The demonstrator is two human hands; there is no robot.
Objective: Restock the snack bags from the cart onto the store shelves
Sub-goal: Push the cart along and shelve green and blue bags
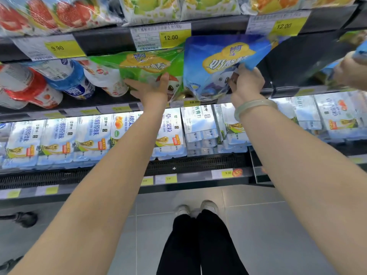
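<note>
A green snack bag (147, 64) stands on the middle shelf (111, 100). My left hand (151, 89) lies flat against its lower front, fingers spread. Right beside it is a blue snack bag (222, 56) with a yellow label. My right hand (246, 81) grips that blue bag at its lower right side; a pale bangle is on the wrist. Both bags are tilted and touch each other. No cart is in view.
Bottles (65, 78) lie left of the green bag. Another person's hand (349, 72) holds a bag at the far right. Dark empty shelf space (297, 64) lies right of the blue bag. Blue-white packs (59, 139) fill the shelf below. Fruit-printed bags (59, 12) fill the shelf above.
</note>
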